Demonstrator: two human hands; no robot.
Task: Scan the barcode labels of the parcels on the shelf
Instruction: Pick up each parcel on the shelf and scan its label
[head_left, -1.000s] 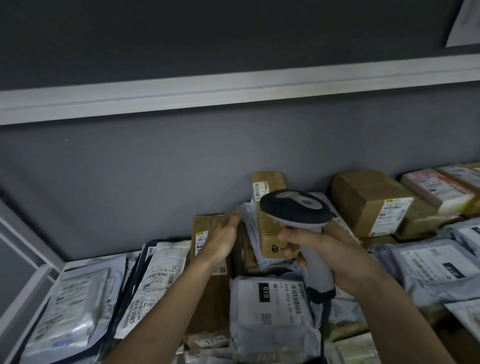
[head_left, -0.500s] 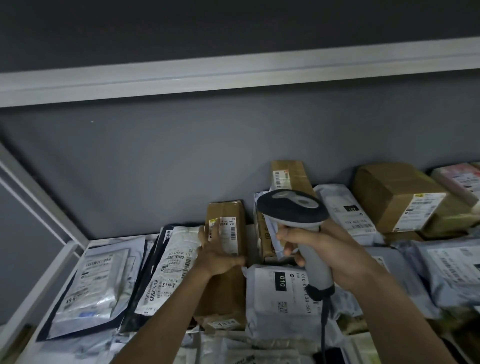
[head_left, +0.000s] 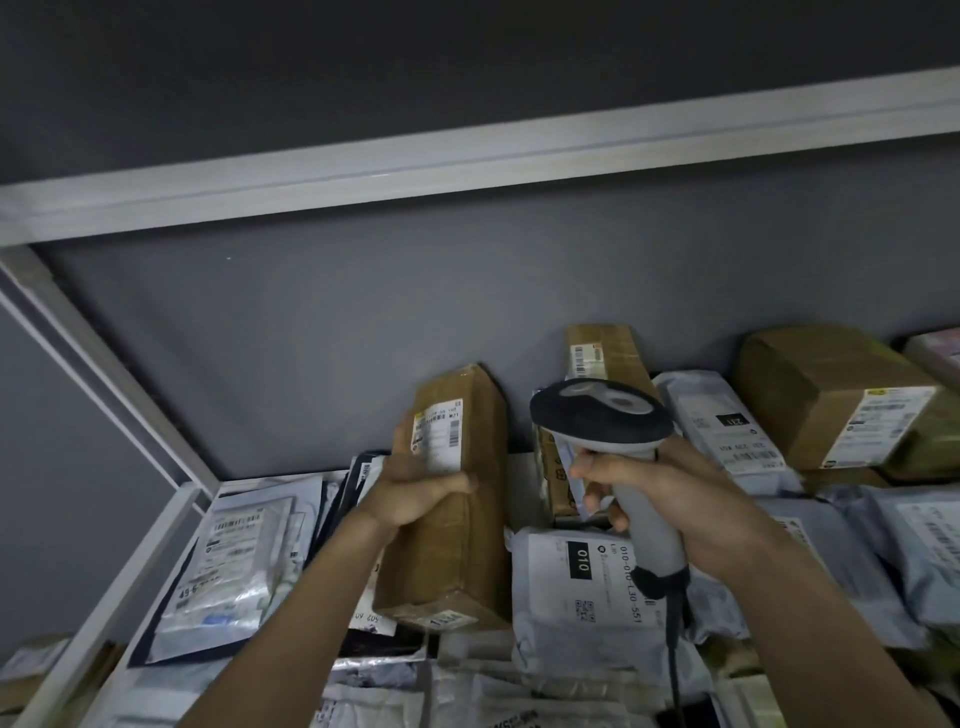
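The long brown box (head_left: 457, 499) leans up on the shelf (head_left: 171, 525), near the grey back wall. Its white barcode label (head_left: 437, 434) is at the top, facing us. The left hand (head_left: 415, 491) holds the box, with the thumb curled over the front just under the label. Just to the right, the right hand (head_left: 654, 499) grips the handle of the grey scanner (head_left: 613, 447). The scanner's dark head sits beside the box, not touching it. Its cord (head_left: 675, 654) hangs down. Under the scanner lies a white bag marked 010 (head_left: 587, 587). More bags and brown boxes fill the shelf on both sides.
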